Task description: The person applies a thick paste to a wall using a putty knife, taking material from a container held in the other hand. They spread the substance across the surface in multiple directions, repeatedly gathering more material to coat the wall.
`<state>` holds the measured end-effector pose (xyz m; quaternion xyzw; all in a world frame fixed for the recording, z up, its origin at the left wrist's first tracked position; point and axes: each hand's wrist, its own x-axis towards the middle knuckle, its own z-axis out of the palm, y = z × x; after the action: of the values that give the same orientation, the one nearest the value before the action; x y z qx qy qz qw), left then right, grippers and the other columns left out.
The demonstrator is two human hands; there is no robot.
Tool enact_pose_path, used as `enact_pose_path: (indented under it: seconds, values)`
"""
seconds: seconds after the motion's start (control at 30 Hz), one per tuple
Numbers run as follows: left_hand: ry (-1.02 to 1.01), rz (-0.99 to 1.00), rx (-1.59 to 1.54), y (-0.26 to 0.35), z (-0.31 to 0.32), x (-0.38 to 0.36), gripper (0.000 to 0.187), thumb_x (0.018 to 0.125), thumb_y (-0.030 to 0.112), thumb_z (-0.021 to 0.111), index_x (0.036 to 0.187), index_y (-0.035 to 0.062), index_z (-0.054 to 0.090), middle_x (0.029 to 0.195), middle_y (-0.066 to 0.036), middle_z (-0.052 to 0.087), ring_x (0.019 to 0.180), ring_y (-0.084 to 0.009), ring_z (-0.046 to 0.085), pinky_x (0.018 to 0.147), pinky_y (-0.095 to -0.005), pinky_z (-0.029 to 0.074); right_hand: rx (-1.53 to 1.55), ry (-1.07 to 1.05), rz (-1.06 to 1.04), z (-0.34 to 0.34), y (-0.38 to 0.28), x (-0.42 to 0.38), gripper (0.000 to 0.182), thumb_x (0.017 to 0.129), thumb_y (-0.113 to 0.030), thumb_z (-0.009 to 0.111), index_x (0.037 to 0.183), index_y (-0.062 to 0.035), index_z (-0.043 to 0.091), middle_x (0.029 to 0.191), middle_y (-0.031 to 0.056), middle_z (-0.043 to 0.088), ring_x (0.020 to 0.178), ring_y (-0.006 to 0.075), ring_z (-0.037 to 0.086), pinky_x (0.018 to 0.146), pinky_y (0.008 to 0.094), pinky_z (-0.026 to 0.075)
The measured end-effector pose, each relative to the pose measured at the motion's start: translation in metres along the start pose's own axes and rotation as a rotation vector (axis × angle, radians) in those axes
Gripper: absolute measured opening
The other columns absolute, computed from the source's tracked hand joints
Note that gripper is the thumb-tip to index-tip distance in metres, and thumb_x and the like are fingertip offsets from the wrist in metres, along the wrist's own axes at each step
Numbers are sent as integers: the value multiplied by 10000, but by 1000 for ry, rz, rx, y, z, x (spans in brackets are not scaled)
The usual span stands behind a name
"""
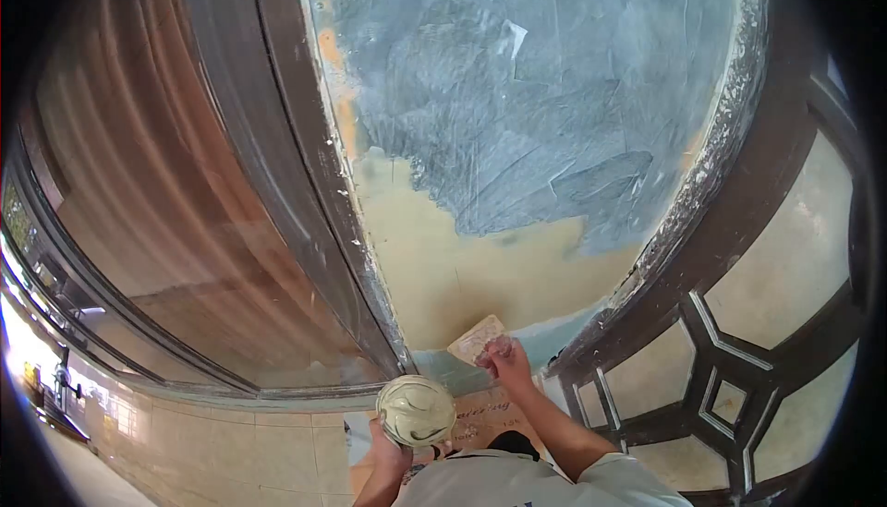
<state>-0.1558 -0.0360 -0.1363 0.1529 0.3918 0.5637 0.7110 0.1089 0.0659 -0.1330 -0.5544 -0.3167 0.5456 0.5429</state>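
In the head view my left hand point(392, 447) is closed around a round tub of cream paint point(416, 412), held low in front of my body. Streaks and folds mark the paint's surface. My right hand point(502, 359) grips a flat, squarish paint-smeared applicator point(476, 340), cream and pinkish; its exact kind I cannot tell. The applicator overlaps the bottom of the wall panel. Fresh-looking cream paint point(434, 267) covers the lower wall with a ragged upper edge. Above it the wall point(517, 119) is patchy blue-grey, with peeling spots.
Left of the panel runs a dark frame point(277, 138) beside glass with a reddish-brown curtain point(148, 156). A dark door with pale panes point(785, 230) stands on the right. Printed cardboard point(499, 419) lies on the floor below, next to beige tiles point(268, 433).
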Motion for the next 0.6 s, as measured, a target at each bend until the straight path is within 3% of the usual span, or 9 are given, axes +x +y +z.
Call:
enact_pose_path:
  seconds: [0.07,0.13,0.2,0.27,0.33,0.37,0.43,0.6]
  values:
    - [37,21,-49,-3,5,3,608,900,483,307,1310,78,502,1245,-108,594,1151,-290,563,944,-440,475,31,-198,-422,-2,-30,8,178,933,-131,629,1032,-35,517,912,75,655,719,130,629,581,262,512]
    - [-61,91,35,-1,14,5,581,920,463,304,1308,82,507,1241,-95,597,1149,-269,568,951,-431,477,-339,-167,-561,-3,-86,14,189,891,-121,676,1007,-36,554,794,48,610,699,80,552,592,270,458]
    - [-77,140,45,0,20,7,549,938,436,307,1295,80,523,1236,-91,603,1155,-252,567,980,-409,459,-493,-224,-551,17,-180,-18,221,845,-135,708,999,-33,586,766,64,578,658,135,526,589,307,436]
    - [-59,46,-103,1,24,7,496,954,389,327,1269,73,545,1230,-83,609,1161,-246,566,1005,-394,445,-811,-265,-949,38,-256,-40,264,839,-189,700,1027,-37,594,747,98,548,651,220,518,616,352,438]
    - [-72,45,-155,8,38,0,490,958,387,328,1263,74,548,1231,-78,610,1164,-244,564,1004,-394,447,-875,-384,-1004,60,-310,-54,235,875,-221,644,1006,-37,581,764,135,555,681,310,533,638,394,443]
    - [-78,39,-197,10,43,-3,483,962,384,328,1257,74,552,1231,-72,611,1167,-243,562,1003,-393,449,-885,-391,-1011,72,-330,-58,235,875,-221,644,1006,-37,581,764,135,555,681,310,533,638,394,443]
    - [-106,55,-183,2,31,7,501,960,407,327,1279,82,536,1256,-71,598,1179,-244,552,1011,-399,443,-1081,-319,-1220,97,-362,-64,190,900,-204,600,984,-43,542,799,152,582,723,345,570,653,427,455]
    - [-57,90,-208,2,26,3,535,958,412,339,1353,76,471,1332,-104,544,1232,-279,513,1058,-435,400,-1515,-399,-1303,150,-411,-73,170,914,-202,566,992,-73,489,799,129,632,741,368,612,617,471,464]
